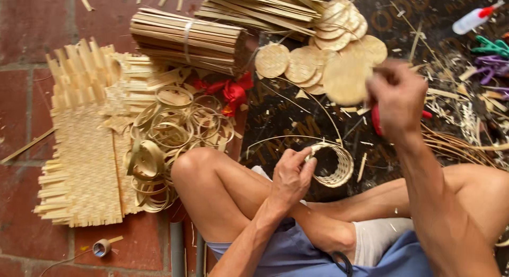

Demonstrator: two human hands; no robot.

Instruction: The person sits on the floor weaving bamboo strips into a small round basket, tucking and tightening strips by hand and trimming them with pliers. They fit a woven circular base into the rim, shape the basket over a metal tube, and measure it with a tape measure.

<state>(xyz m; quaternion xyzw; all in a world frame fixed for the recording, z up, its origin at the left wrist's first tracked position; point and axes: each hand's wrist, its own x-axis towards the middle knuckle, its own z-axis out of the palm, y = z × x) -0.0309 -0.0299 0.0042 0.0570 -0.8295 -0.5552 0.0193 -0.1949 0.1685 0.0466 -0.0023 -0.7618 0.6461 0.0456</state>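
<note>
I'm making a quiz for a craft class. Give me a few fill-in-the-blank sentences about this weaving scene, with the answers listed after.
1. The left hand holds a small woven ____ shaped like a ring.
2. The right hand is raised above a tool with ____ handles.
3. The bundle of bamboo strips is tied with a ____ band.
4. The loose bamboo rings lie beside a piece of ____ cloth.

Missing words: basket; red; white; red

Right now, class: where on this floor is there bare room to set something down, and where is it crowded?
Bare patches: red tiles left of the woven mats, and tiles below them, around the tape roll. Crowded: dark mat beyond the left hand holding the small basket, and scraps right of the right hand.
</note>
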